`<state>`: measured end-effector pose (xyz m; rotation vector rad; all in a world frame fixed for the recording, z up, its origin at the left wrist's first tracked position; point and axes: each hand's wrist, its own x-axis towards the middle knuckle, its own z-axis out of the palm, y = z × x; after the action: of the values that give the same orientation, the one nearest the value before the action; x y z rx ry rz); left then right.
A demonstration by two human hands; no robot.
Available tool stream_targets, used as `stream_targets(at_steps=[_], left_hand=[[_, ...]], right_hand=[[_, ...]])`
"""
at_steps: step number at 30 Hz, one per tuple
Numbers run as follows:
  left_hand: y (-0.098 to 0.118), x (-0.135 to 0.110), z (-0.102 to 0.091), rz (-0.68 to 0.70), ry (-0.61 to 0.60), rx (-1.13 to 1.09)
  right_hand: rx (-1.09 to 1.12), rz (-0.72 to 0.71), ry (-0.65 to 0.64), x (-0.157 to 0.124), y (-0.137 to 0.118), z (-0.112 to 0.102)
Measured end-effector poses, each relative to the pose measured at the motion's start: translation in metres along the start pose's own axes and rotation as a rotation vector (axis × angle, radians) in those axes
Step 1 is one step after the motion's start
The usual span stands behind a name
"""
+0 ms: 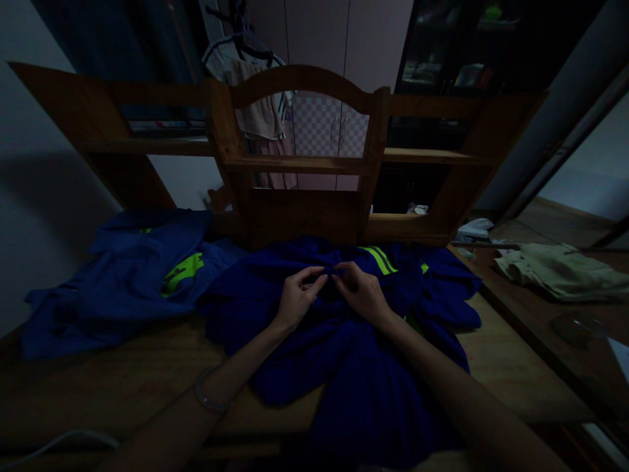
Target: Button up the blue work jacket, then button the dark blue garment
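Observation:
A dark blue garment [354, 354] with bright yellow-green stripes lies bunched on the wooden table [122, 380] in front of me. My left hand [297, 295] and my right hand [363, 292] meet near the garment's upper middle. Both pinch the blue cloth with fingertips close together. A thin bracelet circles my left wrist. The room is dim, so what lies exactly between the fingers is hard to make out.
A second blue garment [132, 275] with a yellow-green patch lies at the left. A wooden shelf unit [299, 170] stands at the table's back. A pale folded cloth [560, 272] rests on a surface at the right. Clothes hang behind.

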<state>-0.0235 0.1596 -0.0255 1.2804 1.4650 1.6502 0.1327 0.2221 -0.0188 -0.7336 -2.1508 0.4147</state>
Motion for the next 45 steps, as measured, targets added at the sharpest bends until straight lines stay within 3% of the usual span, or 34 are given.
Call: stream_targets(at_steps=[11, 23, 36, 41, 45], left_hand=[[-0.001, 0.001, 0.000, -0.043, -0.020, -0.046], [-0.001, 0.001, 0.000, 0.011, -0.017, -0.020], [-0.002, 0.001, 0.001, 0.034, -0.056, 0.025], [-0.008, 0.003, 0.000, 0.047, -0.233, 0.103], [-0.010, 0.003, 0.000, -0.046, -0.371, 0.060]], right_hand=[[0.001, -0.024, -0.032, 0.000, 0.004, 0.001], [0.098, -0.055, -0.044, 0.000, 0.001, -0.001], [0.016, -0.034, -0.039, 0.000, -0.001, -0.002], [0.000, -0.032, -0.011, 0.000, 0.004, 0.000], [-0.013, -0.045, -0.010, 0.000, 0.005, 0.001]])
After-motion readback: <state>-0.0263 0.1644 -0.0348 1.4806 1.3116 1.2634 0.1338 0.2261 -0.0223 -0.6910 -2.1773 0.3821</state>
